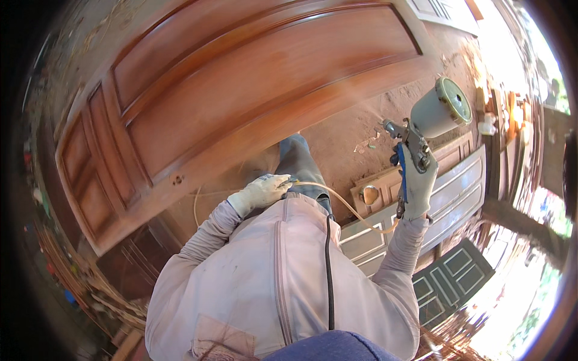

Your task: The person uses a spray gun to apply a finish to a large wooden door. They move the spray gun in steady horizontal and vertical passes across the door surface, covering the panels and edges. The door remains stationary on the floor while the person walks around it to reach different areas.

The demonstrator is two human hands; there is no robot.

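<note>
Wearing a pale, zip-front cloth jacket [241, 271]. Holding a thin, cream-coloured hose [328, 189] near the waist with the off-white gloved left hand [263, 194], closed around it, though cannot tell how tightly. Gripping a silver metal spray gun [415, 142] in the off-white gloved right hand [420, 188], wrapped around the handle; cannot see clearly how far the trigger is pulled. Carrying a tilted, round, grey-green cup [432, 114] on the gun, and sending a faint mist toward the long, reddish-brown wooden door [271, 87] just ahead. Probably best to keep the nozzle square to the face, sweep steadily, overlap each pass, and hold the hose clear of the finish. Worth slowing down around mouldings, to avoid runs. Showing recessed panels, curved raised mouldings and a smooth sheen on the door, with darker patches toward its left end. Beyond, seeing loose brown dirt ground [343, 129] and, farther off, a pale panelled door [448, 13].
</note>
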